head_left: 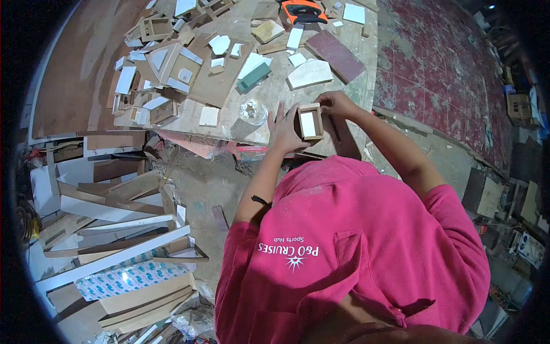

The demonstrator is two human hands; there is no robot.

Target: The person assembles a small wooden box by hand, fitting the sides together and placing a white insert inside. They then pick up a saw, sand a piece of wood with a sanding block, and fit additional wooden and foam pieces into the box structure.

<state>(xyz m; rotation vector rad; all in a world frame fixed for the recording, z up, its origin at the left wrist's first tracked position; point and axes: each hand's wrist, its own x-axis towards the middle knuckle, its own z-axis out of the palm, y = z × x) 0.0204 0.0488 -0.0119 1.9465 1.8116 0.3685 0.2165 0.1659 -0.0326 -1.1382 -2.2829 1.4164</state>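
Observation:
A small open wooden box (312, 137) with a white panel inside is held up at the near edge of the workbench. My left hand (283, 131) wraps round its left side, with the thumb along the lower end. At the box's upper right corner, the fingers of my right hand (338, 105) are pinched together against the rim; whether a small piece is between them is hidden. Just left of my left hand stands a clear plastic container (252, 112). A white-topped block (208, 116) lies farther left.
On the workbench (269, 63) lie a green block (254, 78), a maroon board (336, 55), a white-faced offcut (310, 74) and an orange-handled saw (304, 11). Several small wooden frames (156, 28) pile up at the left. Long scrap strips (114, 252) fill the floor below left.

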